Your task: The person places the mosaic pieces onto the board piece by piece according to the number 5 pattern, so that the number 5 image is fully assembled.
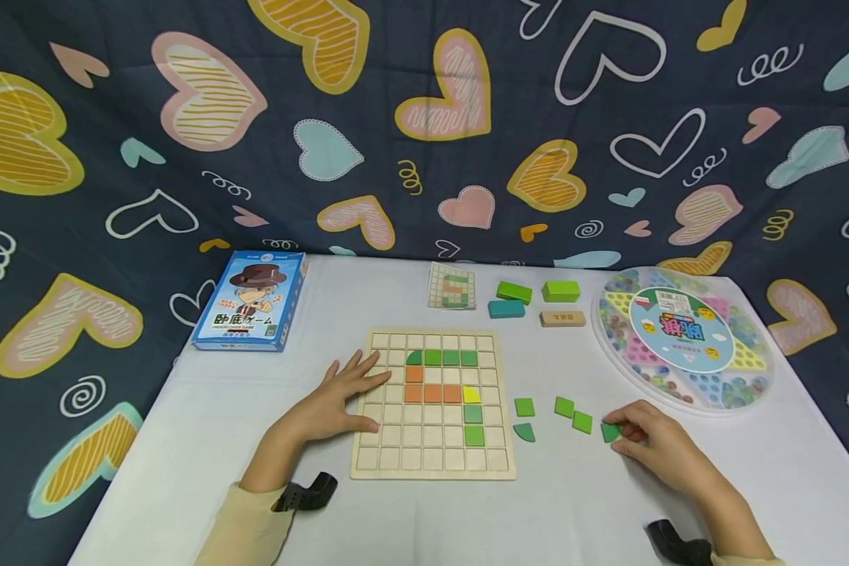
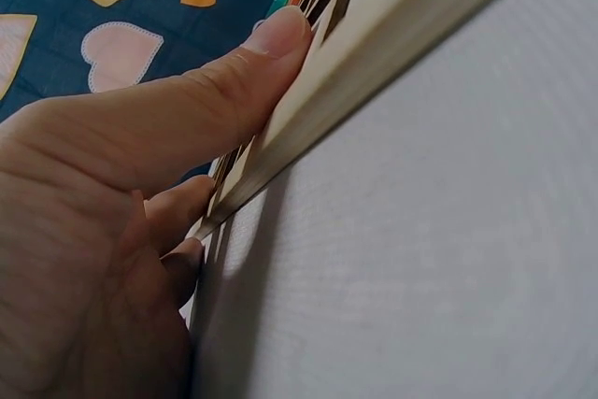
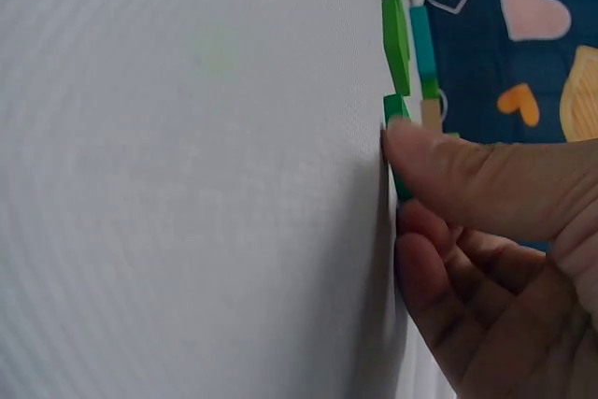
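A square wooden grid board (image 1: 435,465) lies on the white table, with green, orange and yellow tiles set in some cells. My left hand (image 1: 328,401) rests at its left edge, fingers spread; the left wrist view shows the thumb (image 2: 280,35) on the rim. Right of the board, my right hand (image 1: 654,444) pinches a dark green tile (image 1: 610,431) between thumb and fingers, low over the tabletop. Its exact shape is partly hidden. Beside it lie two light green square tiles (image 1: 582,422). Nearer the board are another green square (image 1: 524,407) and a dark green quarter-round tile (image 1: 524,432).
Behind the board lies a pattern card (image 1: 452,286). Green blocks (image 1: 561,292), a teal block (image 1: 506,309) and a wooden block (image 1: 562,318) stand beside it. A blue game box (image 1: 251,301) is at back left, a round marble game (image 1: 682,338) at back right.
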The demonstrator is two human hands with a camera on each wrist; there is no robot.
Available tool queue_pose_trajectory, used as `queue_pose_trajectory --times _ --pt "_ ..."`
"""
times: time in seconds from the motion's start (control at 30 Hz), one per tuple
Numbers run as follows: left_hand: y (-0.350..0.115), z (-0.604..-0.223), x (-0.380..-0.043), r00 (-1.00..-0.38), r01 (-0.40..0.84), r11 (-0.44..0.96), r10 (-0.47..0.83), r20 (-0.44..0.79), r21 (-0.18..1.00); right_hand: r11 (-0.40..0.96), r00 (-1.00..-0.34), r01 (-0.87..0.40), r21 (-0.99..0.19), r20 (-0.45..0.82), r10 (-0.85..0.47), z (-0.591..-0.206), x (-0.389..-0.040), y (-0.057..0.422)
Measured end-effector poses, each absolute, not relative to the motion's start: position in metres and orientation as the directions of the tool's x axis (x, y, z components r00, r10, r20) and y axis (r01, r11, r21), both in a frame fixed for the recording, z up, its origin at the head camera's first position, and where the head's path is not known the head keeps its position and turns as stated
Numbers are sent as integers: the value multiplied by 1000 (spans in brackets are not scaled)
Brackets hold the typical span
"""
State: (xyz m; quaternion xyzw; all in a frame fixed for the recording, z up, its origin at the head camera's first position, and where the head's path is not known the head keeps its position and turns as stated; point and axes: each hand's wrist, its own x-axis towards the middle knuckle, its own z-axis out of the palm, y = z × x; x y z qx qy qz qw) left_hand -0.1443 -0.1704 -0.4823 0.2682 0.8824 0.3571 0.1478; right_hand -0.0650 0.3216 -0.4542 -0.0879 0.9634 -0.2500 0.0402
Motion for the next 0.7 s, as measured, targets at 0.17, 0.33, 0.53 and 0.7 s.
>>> queue_pose_trajectory --times 0.17,0.33,0.53,0.7 --pt "-171 -484 -145 -814 373 605 577 -65 704 855 -980 -180 -487 18 -197 -456 -64 319" --pt "-170 -483 -145 -816 372 613 574 -69 697 829 -971 -232 -509 74 -227 -453 -59 302" --pt "-170 -484 -145 -818 362 608 570 -71 707 728 -934 -339 -596 121 -336 -450 -53 259" --pt "-170 -484 -145 -818 359 609 571 -77 707 652 -900 -367 -663 75 -430 -449 -54 219"
